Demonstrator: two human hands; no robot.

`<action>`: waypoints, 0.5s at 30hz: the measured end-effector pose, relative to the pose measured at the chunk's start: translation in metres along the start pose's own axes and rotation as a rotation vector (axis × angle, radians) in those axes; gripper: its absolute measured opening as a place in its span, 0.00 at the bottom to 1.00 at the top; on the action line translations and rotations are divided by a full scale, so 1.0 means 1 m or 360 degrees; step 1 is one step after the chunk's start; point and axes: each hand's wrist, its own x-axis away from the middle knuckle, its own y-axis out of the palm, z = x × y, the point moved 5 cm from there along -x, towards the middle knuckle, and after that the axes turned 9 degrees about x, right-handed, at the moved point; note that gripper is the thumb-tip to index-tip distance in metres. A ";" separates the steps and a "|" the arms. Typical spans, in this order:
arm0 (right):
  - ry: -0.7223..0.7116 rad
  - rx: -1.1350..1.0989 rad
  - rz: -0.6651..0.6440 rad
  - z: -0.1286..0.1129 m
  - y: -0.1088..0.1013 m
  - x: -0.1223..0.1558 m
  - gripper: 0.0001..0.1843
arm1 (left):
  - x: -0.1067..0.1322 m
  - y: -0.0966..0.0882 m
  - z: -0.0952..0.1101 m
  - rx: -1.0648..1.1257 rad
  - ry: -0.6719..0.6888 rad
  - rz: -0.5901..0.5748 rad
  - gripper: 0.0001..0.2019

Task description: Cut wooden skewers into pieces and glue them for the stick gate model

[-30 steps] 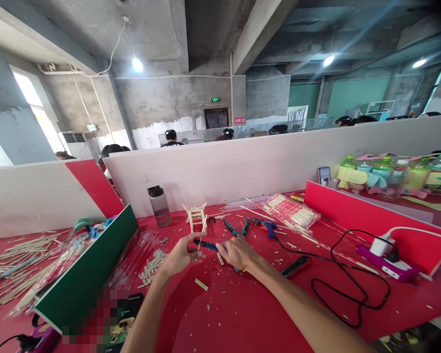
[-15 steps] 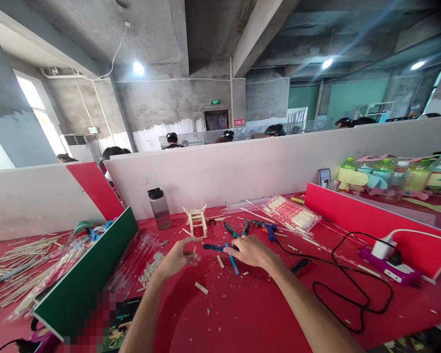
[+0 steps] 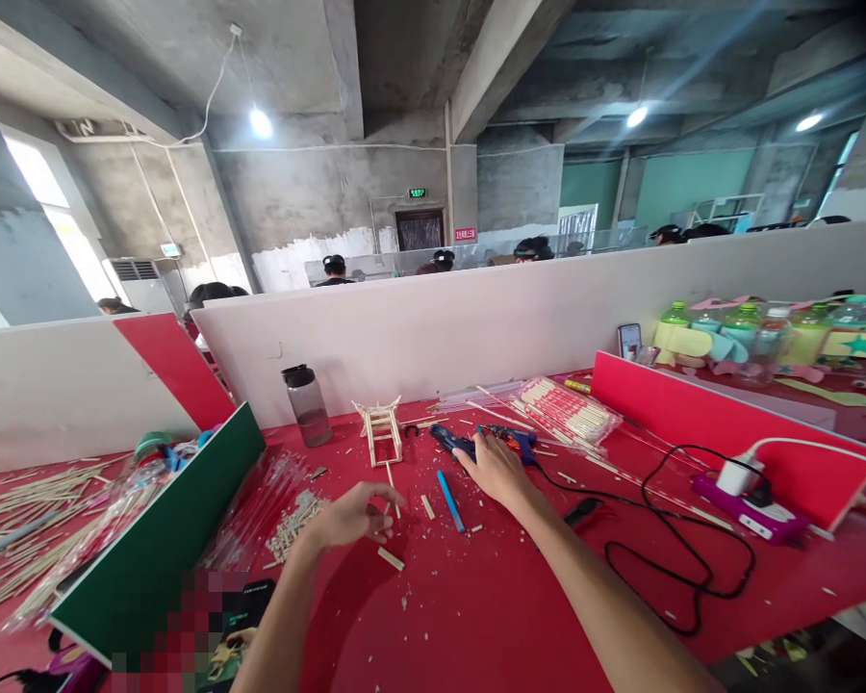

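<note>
My left hand [image 3: 353, 517] has its fingers curled round a thin wooden stick [image 3: 390, 478] that points up and away. Beyond it stands a small frame of glued wooden sticks [image 3: 382, 435]. My right hand [image 3: 496, 469] reaches over a dark blue plier-like tool [image 3: 447, 442], thumb and fingers against its near end; its exact kind is unclear. The green-handled pliers are mostly hidden under that hand. A blue glue gun [image 3: 523, 445] lies just past the fingers. Between my hands are a blue pen-like stick [image 3: 450, 500] and short wooden pieces [image 3: 391, 558].
A water bottle [image 3: 307, 404] stands by the white partition [image 3: 419, 337]. Packed sticks [image 3: 567, 414] lie at the back right. A black cord [image 3: 606, 553] runs to a purple power strip [image 3: 751, 510]. A green divider [image 3: 165, 539] borders the left, near cut bits [image 3: 295, 534].
My right hand has carried the dark blue tool away and to the right, uncovering the blue pen-like stick. My left hand has drawn slightly nearer, and the stick at its fingers now shows clearly.
</note>
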 end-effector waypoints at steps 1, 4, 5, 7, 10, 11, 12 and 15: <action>0.0029 0.0018 -0.0008 0.000 0.002 0.000 0.30 | -0.002 0.002 0.000 -0.0006 -0.0010 0.0009 0.17; 0.0076 0.0053 -0.0041 -0.001 0.006 0.001 0.30 | -0.006 0.006 -0.003 -0.0082 -0.0031 -0.0006 0.17; 0.0079 0.0058 -0.0056 -0.001 0.008 0.001 0.30 | -0.008 0.008 -0.005 -0.0124 -0.0031 -0.0021 0.16; 0.0069 0.0068 -0.0087 -0.001 0.011 0.000 0.28 | -0.012 0.011 -0.009 -0.0210 -0.0025 -0.0051 0.16; 0.0031 0.0081 -0.0123 -0.003 0.016 0.000 0.26 | -0.017 0.019 -0.014 -0.0265 -0.0018 -0.0086 0.16; 0.0015 0.0083 -0.0127 -0.004 0.017 0.001 0.26 | -0.018 0.021 -0.016 -0.0269 -0.0018 -0.0099 0.16; 0.0003 0.0086 -0.0126 -0.006 0.018 0.002 0.25 | -0.019 0.023 -0.016 -0.0272 -0.0016 -0.0114 0.16; -0.0049 0.0093 -0.0064 -0.013 0.015 0.004 0.22 | -0.019 0.025 -0.014 -0.0275 0.0008 -0.0154 0.16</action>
